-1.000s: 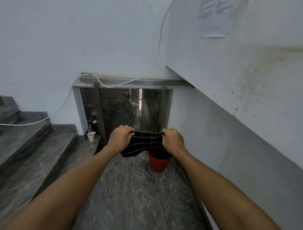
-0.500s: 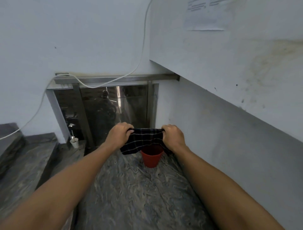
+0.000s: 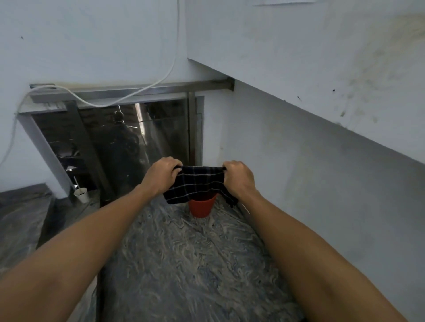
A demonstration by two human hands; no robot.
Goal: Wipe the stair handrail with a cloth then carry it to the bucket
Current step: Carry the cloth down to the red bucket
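No readable text, labels, brands or numbers anywhere in view. Only candidate is the bottom edge of a paper sheet (image 3: 285, 2) stuck on the wall at the top edge of the frame; its printed part is cut off, so nothing legible. Cloth (image 3: 195, 183) carries a plain check pattern, no tag or lettering visible. Bucket (image 3: 202, 206) is plain orange, no marking on the visible side. Small white cup (image 3: 81, 195) by the floor's far-left corner also shows no print.
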